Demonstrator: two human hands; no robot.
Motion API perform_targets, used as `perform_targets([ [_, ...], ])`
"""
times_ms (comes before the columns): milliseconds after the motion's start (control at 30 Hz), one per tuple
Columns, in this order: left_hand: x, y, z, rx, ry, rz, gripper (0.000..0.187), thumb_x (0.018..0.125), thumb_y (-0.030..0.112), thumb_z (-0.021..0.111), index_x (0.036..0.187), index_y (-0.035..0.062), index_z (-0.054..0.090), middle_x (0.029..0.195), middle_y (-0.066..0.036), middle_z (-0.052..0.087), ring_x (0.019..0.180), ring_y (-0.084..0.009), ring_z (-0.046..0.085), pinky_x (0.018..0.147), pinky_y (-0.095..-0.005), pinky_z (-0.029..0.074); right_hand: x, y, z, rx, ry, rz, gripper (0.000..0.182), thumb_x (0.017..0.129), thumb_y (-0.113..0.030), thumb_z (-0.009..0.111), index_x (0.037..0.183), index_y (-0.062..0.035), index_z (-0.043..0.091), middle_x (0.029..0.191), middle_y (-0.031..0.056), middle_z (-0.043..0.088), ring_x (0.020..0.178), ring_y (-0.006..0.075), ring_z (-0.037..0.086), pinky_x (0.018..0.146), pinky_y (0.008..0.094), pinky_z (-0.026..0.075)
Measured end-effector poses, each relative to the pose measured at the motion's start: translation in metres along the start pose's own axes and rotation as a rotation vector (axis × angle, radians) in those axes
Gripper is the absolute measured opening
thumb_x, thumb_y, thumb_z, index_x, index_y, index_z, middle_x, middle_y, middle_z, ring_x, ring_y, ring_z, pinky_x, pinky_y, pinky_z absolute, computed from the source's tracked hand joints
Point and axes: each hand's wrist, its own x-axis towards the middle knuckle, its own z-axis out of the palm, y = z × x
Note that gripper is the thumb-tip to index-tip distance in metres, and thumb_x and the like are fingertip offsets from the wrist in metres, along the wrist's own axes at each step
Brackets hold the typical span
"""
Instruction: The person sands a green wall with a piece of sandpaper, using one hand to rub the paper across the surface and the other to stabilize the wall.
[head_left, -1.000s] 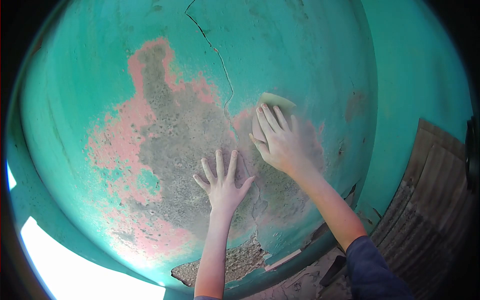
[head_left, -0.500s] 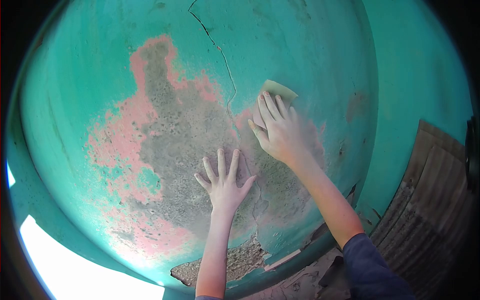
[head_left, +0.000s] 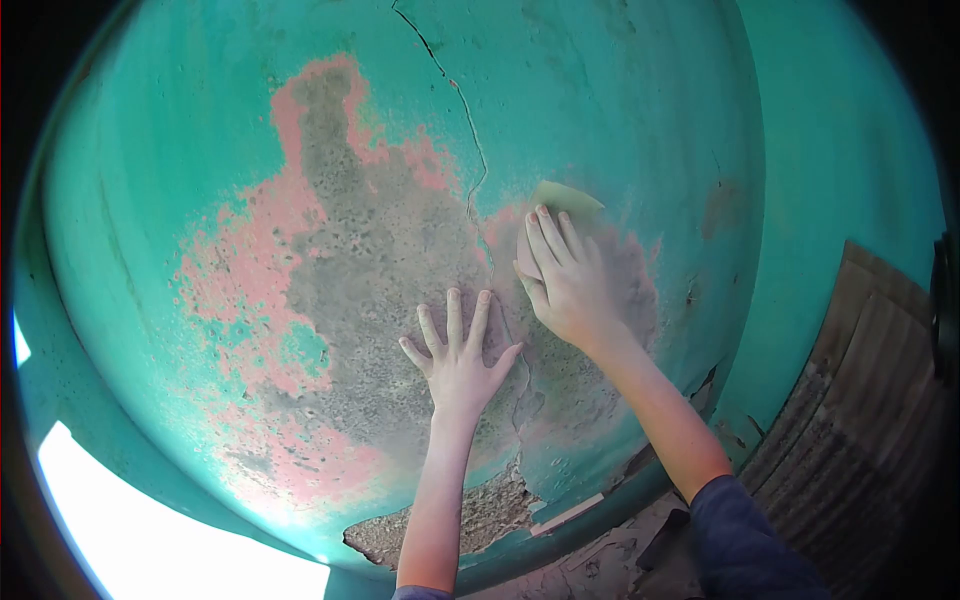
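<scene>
A worn turquoise wall (head_left: 620,90) fills most of the view, with a bare grey and pink patch (head_left: 370,250) in its middle. My right hand (head_left: 572,285) lies over a pale sheet of sandpaper (head_left: 570,197), pressing it to the wall near the patch's upper right border. The sheet's top corner shows past my fingertips; the rest is partly covered. My left hand (head_left: 460,375) rests on the grey area with fingers spread, holding nothing. Pale dust coats both hands.
A thin crack (head_left: 470,115) runs down the wall between my hands. Broken plaster (head_left: 490,515) exposes rough material at the bottom. Corrugated sheets (head_left: 850,400) lean at the right, and bright light (head_left: 150,530) shows at lower left.
My right hand has slid down the wall with the sandpaper. My left hand stays spread at nearly the same place on the wall. The view has shifted slightly.
</scene>
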Motion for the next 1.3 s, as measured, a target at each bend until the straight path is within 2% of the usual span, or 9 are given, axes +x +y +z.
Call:
perform_targets([
  [133,-0.011,-0.004,0.003,-0.017,-0.048,0.0,0.093,0.082,0.068,0.067,0.16,0.0359,0.028,0.169,-0.011,0.016,0.152,-0.0527,0.003,0.107,-0.083,0.002,-0.052,-0.015,0.01,-0.001,-0.106,-0.034,0.077,0.089,-0.027,0.062,0.158,-0.0089,0.033,0.164,0.0108,0.031,0.147,0.0361,0.034,0.113,0.0627,0.029],
  [267,-0.026,-0.007,0.008,-0.061,-0.105,0.011,0.093,0.081,0.064,0.069,0.16,0.0365,0.029,0.169,-0.011,0.016,0.152,-0.0523,0.004,0.108,-0.0829,0.003,-0.033,-0.017,0.004,-0.017,-0.137,0.002,0.077,0.089,-0.027,0.062,0.158,-0.0085,0.033,0.164,0.0115,0.031,0.147,0.0366,0.034,0.113,0.0629,0.029],
  [400,-0.054,-0.012,0.02,-0.1,-0.177,0.001,0.092,0.082,0.062,0.069,0.16,0.036,0.028,0.169,-0.012,0.016,0.151,-0.0542,0.005,0.108,-0.0826,0.004,-0.001,-0.022,0.01,0.044,0.009,0.045,0.075,0.09,-0.024,0.061,0.157,-0.0071,0.033,0.164,0.0122,0.031,0.147,0.0381,0.033,0.112,0.0632,0.029],
  [567,-0.114,-0.007,0.024,-0.259,-0.278,-0.127,0.087,0.088,0.052,0.068,0.161,0.027,0.027,0.167,-0.02,0.012,0.149,-0.0584,0.002,0.109,-0.0803,0.003,-0.068,-0.045,0.035,0.046,-0.02,0.066,0.074,0.089,-0.019,0.06,0.157,-0.0063,0.034,0.163,0.0136,0.031,0.147,0.0398,0.033,0.112,0.0616,0.03],
  [733,-0.155,-0.026,0.024,-0.32,-0.272,-0.208,0.087,0.088,0.044,0.07,0.161,0.0209,0.029,0.167,-0.023,0.008,0.15,-0.0565,-0.001,0.112,-0.0769,0.004,-0.133,-0.066,0.057,-0.03,-0.178,0.136,0.071,0.09,-0.017,0.057,0.156,-0.0064,0.035,0.161,0.0171,0.034,0.146,0.0409,0.034,0.114,0.0582,0.029],
  [933,-0.184,-0.057,0.016,-0.49,0.063,-0.46,0.081,0.092,0.027,0.07,0.16,0.0145,0.029,0.167,-0.027,0.0,0.15,-0.0554,-0.004,0.119,-0.0635,0.011,-0.156,-0.09,0.086,0.106,-0.148,0.214,0.067,0.093,-0.017,0.054,0.156,-0.0065,0.036,0.16,0.0186,0.035,0.147,0.0431,0.033,0.115,0.0599,0.026],
  [1067,-0.203,-0.081,0.008,-0.517,-0.004,-0.46,0.076,0.092,0.027,0.07,0.158,0.0128,0.035,0.165,-0.03,0.007,0.148,-0.0592,0.001,0.118,-0.0654,0.017,-0.243,-0.152,0.112,0.168,-0.348,0.293,0.067,0.093,-0.015,0.052,0.157,-0.0063,0.034,0.163,0.0194,0.029,0.15,0.0433,0.027,0.116,0.0662,0.02],
  [1133,-0.211,-0.086,0.008,-0.504,-0.028,-0.409,0.075,0.092,0.027,0.069,0.158,0.0126,0.035,0.165,-0.029,0.009,0.148,-0.0598,0.002,0.118,-0.065,0.017,-0.246,-0.172,0.12,0.212,-0.325,0.407,0.069,0.092,-0.015,0.053,0.157,-0.005,0.032,0.163,0.0202,0.028,0.151,0.0431,0.025,0.115,0.0691,0.017],
  [1300,-0.225,-0.095,0.005,-0.494,-0.125,-0.394,0.077,0.091,0.026,0.07,0.158,0.0128,0.034,0.167,-0.027,0.007,0.149,-0.0588,0.0,0.118,-0.0648,0.017,-0.172,-0.181,0.113,0.12,-0.212,0.281,0.068,0.093,-0.014,0.052,0.157,-0.0025,0.032,0.163,0.0202,0.028,0.151,0.0439,0.024,0.116,0.0688,0.018],
])
